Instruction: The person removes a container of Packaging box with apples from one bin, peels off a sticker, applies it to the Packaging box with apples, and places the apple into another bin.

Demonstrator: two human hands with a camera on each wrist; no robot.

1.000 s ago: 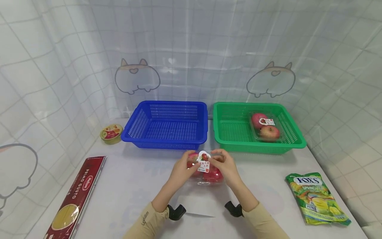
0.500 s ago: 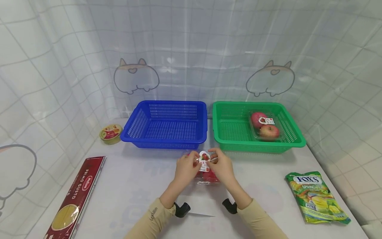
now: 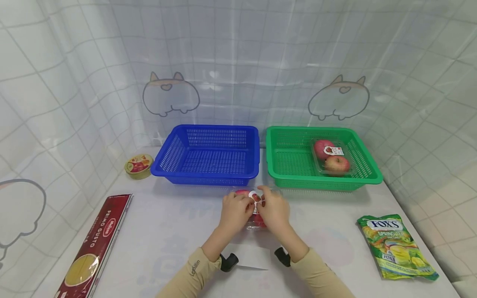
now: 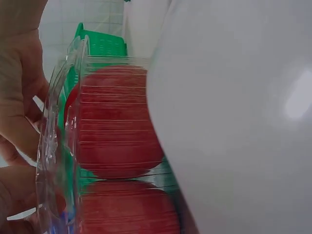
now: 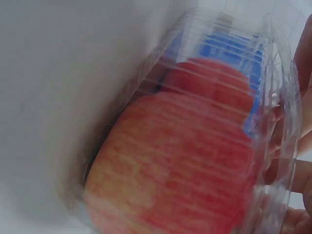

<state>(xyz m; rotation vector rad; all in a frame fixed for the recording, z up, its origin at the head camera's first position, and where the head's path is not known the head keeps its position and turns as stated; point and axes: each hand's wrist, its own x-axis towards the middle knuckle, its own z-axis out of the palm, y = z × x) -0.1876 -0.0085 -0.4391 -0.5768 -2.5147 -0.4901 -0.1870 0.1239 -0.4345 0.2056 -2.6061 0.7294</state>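
Note:
A clear plastic box of red apples (image 4: 112, 117) stands on the table in front of me, a white label (image 3: 255, 196) with a fruit picture on its lid. My left hand (image 3: 235, 212) is over the box's left half, fingers curled and pinching at the label. From the right, my right hand (image 3: 275, 207) pinches at the same label with bent fingers. The hands hide most of the label and lid. Both wrist views show the box's ribbed side, with an apple (image 5: 170, 161) close behind the plastic and fingers above the lid.
Behind the box stand a blue basket (image 3: 205, 181) and a green basket (image 3: 313, 183) holding another apple box (image 3: 335, 159). A round tin (image 3: 139, 166) and a red pasta packet (image 3: 95, 244) lie at left. A green sweets bag (image 3: 396, 247) lies at right.
Both hands have moved inward, from spanning the box's lid to meeting at the label. The label's picture sits slightly lower and is more covered. Baskets and packets have stayed put.

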